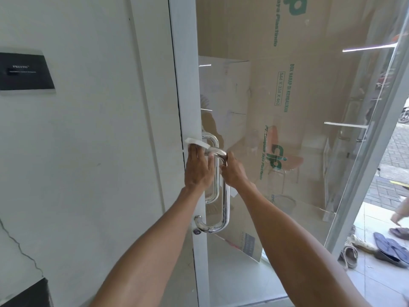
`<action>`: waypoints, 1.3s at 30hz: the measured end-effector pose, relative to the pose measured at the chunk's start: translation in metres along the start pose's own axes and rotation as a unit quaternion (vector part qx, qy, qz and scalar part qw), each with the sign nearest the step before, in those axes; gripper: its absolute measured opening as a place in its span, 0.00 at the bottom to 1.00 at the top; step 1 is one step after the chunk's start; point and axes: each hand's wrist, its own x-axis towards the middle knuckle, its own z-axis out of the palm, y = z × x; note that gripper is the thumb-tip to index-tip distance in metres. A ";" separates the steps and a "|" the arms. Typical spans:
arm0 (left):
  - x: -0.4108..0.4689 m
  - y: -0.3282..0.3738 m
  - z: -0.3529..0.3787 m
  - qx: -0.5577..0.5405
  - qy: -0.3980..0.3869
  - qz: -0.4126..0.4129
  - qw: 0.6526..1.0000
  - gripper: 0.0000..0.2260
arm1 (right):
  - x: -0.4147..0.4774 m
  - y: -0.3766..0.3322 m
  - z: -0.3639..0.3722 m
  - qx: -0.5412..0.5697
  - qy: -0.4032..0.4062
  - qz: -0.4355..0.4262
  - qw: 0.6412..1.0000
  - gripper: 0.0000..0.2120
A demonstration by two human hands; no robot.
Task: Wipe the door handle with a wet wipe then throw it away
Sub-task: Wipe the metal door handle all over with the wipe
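The wet wipe [197, 143] is a folded white sheet at the top end of the door handle [226, 204], lying against the white door frame [188, 85] where the handle's upper arm meets it. One edge sticks out above the fingertips. The left hand [198, 168] lies over it back-up, fingers close together and nearly straight, pressing the wipe flat onto the frame and the handle's top arm. Whether the thumb hooks round anything cannot be seen. The right hand [232, 171] sits just beside it, fingers and thumb curled round the handle's upper bend. The handle is a polished chrome pull that runs down from that bend and curves back into the frame near a round lock cylinder [197, 231]. A second chrome pull [210, 191] shows through the glass on the far side. The glass door panel [309, 196] stands swung open. Behind it stand flattened cardboard boxes [309, 74] with green print. To the left of the frame is a white wall [88, 140] bearing a black plaque [24, 72], with a thin dark cable [20, 247] low on it. At lower right, past the glass, sandals [389, 247] lie on the tiled floor.
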 end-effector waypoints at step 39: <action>0.030 -0.008 -0.037 -0.116 -0.154 0.175 0.966 0.22 | -0.013 0.006 -0.011 0.084 0.226 -0.178 0.954 0.09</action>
